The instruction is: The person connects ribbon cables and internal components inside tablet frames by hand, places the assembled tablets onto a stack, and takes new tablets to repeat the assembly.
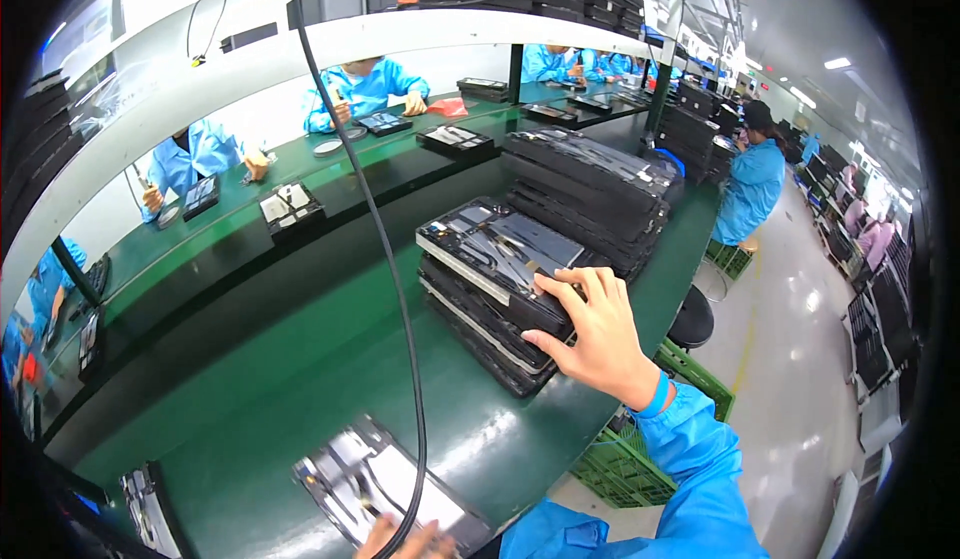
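Observation:
My right hand is at the near corner of a stack of black trays. Its thumb presses the side and its fingers lie over the edge of the top tray, which carries an opened tablet with its inner parts bare. At the lower edge my left hand shows only its fingers, closed on the near edge of another opened tablet. That tablet is blurred, with a white panel and dark parts showing. A hanging black cable crosses in front of it and the left hand.
Behind the first stack stands a taller tray stack. Another opened device lies at the lower left of the green bench. Co-workers in blue sit across it under a white shelf. Green crates stand beside the bench.

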`<state>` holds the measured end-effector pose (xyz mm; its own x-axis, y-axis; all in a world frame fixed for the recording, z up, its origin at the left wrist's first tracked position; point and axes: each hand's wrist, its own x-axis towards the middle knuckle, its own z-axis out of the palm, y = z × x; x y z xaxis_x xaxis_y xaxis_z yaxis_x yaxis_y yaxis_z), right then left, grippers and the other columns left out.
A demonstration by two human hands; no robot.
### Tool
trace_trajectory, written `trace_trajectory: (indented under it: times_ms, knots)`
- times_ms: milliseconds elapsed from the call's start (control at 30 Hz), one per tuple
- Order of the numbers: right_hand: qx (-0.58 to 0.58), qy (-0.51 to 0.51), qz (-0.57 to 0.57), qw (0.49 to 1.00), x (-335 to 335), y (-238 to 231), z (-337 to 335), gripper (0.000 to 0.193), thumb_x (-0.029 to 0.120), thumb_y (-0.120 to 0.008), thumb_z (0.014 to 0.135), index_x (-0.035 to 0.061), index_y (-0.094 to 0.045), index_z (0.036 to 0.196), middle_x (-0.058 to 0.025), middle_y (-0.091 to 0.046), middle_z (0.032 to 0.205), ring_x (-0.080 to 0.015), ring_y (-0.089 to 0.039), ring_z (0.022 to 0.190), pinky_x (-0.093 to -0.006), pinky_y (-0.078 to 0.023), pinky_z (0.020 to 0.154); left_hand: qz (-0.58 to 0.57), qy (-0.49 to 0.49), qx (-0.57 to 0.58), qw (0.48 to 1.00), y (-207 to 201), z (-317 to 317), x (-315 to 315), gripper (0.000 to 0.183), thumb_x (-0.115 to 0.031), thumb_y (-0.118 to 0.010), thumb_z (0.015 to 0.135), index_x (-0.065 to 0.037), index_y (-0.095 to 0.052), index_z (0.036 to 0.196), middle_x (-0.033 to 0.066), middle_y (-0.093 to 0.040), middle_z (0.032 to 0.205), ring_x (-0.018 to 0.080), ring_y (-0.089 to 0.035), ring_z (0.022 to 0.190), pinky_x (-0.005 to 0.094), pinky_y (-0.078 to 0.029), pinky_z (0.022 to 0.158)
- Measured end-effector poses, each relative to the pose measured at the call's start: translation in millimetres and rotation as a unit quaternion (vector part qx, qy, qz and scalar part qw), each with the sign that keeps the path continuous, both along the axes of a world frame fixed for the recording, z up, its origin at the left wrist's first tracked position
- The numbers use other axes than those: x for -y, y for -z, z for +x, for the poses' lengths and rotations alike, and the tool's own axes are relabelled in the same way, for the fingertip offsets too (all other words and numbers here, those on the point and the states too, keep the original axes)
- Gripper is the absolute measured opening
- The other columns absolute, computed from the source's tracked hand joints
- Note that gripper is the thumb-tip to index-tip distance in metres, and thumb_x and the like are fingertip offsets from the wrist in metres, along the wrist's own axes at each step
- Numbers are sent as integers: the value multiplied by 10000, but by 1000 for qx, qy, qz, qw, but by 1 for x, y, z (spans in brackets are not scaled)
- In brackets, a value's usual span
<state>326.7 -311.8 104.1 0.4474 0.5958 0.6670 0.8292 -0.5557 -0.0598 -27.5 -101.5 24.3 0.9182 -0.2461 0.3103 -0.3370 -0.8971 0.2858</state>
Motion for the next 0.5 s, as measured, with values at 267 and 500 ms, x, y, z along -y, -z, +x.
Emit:
trace_trajectory:
  times_ms: [267,500]
  knots:
    - [-19,-1,61,998,5,-13,4,568,336,-927,834,88,-775,1322,-118,-715,1187,-315,-631,1069,-438,-505,935,80,-204,136,966,18,104,-176,394,-27,-701,824,-28,-721,1217,195,-732,1339,416,-680,1281,517,-536,1077]
    - [153,15,-82,985,9,-22,28,651,211,-914,742,67,-729,1350,-72,-744,1146,-258,-663,1013,-403,-526,872,-6,-378,199,904,65,111,-277,439,68,-630,904,-13,-705,1329,214,-696,1429,425,-613,1394,520,-462,1202]
